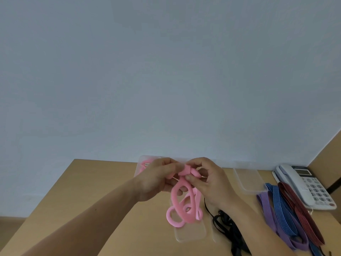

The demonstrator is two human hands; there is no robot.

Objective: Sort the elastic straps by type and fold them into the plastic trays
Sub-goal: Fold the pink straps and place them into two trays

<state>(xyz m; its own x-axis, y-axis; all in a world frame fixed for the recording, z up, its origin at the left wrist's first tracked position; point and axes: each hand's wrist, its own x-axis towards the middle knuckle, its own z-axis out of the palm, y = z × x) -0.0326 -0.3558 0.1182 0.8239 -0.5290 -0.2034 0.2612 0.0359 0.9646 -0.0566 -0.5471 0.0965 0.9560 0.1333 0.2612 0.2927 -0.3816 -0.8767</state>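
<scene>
Pinching the limp pink elastic strap (174, 198) by its folded top in curled fingers of left hand (155, 180) and right hand (210, 182), above the clear plastic tray (193, 235); probably light, springy, best held at the fold.

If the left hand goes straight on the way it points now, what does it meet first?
The right hand, probably: both hands pinch the pink strap, and the left hand points across it toward the right one. Depth is unclear, but they look almost touching.
</scene>
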